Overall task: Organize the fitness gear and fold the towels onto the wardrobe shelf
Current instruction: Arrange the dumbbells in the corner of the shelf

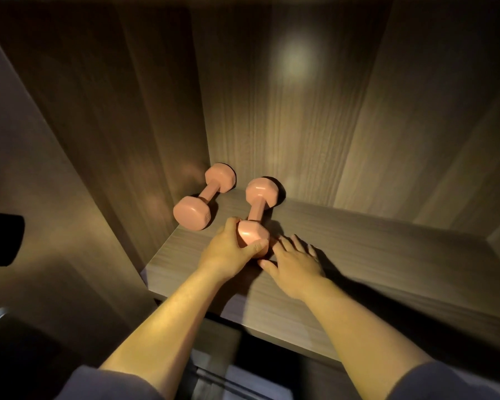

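On the grey wood-grain wardrobe shelf, your left hand grips the near head of a pink hexagonal dumbbell while your right hand rests beside it, fingers spread; gear-placing step, likely next aligning it with the second pink dumbbell in the corner.

Wardrobe shelf: a wood-grain board, as I view it through the head camera. Two pink dumbbells lie directly on it, near each other but apart. The corner dumbbell lies at 11 o'clock, just beside the left side wall, its axis running from 7 to 1 o'clock. The second dumbbell lies at 12 o'clock, its far head near the back wall.
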Motion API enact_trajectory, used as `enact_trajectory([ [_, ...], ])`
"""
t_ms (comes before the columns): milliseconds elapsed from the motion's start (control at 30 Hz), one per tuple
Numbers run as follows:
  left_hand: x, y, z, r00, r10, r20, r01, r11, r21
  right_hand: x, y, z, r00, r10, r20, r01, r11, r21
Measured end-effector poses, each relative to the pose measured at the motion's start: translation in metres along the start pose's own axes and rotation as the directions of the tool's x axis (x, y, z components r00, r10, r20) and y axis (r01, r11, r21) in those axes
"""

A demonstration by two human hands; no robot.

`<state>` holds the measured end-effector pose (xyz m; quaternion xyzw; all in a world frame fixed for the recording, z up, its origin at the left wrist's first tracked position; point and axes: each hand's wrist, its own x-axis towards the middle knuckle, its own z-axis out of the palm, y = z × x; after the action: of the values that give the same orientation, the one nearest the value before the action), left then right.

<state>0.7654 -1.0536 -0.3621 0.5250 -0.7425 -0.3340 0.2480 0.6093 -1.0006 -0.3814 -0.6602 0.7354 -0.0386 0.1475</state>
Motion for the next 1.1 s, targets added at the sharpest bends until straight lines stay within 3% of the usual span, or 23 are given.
enact_trajectory([
  [133,-0.006,-0.001,0.008,0.988,0.05,-0.143,-0.025,0.984,0.175,-0.005,0.019,0.018,1.0,-0.028,0.003,0.029,0.993,-0.111],
  [200,-0.008,-0.001,0.012,0.964,0.172,-0.205,-0.102,0.944,0.313,-0.004,0.023,0.025,0.999,-0.029,-0.026,0.026,0.992,-0.12],
  [300,-0.009,0.001,0.021,0.926,0.331,-0.181,-0.205,0.844,0.496,-0.002,0.025,0.032,0.998,-0.029,-0.059,0.021,0.992,-0.128],
  [800,0.016,-0.022,-0.014,0.927,0.351,-0.131,-0.142,0.652,0.745,-0.006,0.027,0.034,0.995,-0.047,-0.09,0.037,0.994,-0.107],
  [1100,0.024,-0.027,-0.017,0.941,0.304,-0.149,-0.109,0.688,0.717,-0.004,0.031,0.037,0.992,-0.056,-0.11,0.046,0.995,-0.092],
])
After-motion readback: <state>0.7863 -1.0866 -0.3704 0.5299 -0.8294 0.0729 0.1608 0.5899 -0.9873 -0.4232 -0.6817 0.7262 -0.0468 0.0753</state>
